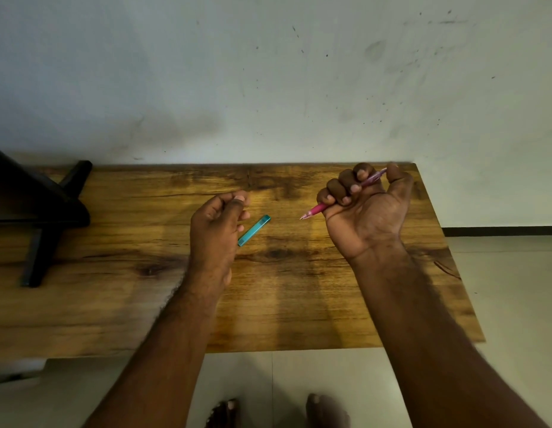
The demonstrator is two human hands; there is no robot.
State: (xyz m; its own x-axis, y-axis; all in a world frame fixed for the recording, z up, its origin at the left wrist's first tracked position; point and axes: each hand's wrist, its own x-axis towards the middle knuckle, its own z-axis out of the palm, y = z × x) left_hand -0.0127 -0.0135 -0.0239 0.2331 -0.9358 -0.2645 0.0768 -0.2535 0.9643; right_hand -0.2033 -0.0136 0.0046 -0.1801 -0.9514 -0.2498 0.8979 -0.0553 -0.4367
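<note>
**Uncapped pen in a fist, cap loose near the other hand**

The right hand point(365, 208) holds a pink pen point(339, 196) in a full fist: four fingers point(345, 188) curl over the barrel and the thumb closes at the rear end. The bare tip sticks out past the little finger, pointing left and down toward the wooden table point(299, 298) without touching it.

The left hand point(214, 223) hovers with fingers loosely bent and narrow, gripping nothing that I can see. A teal pen cap point(254, 230) lies on the wood just right of those fingertips, seemingly apart from them, its far end aimed toward the pen tip.

The risks, as I judge them: the fist grip gives poor control of the point, so bringing tip and cap together could miss the opening and mark the fingers or the wood. The cap lies free and could skid away from a nudge of the left fingertips. A dark stand point(46, 211) sits well left of both hands.
</note>
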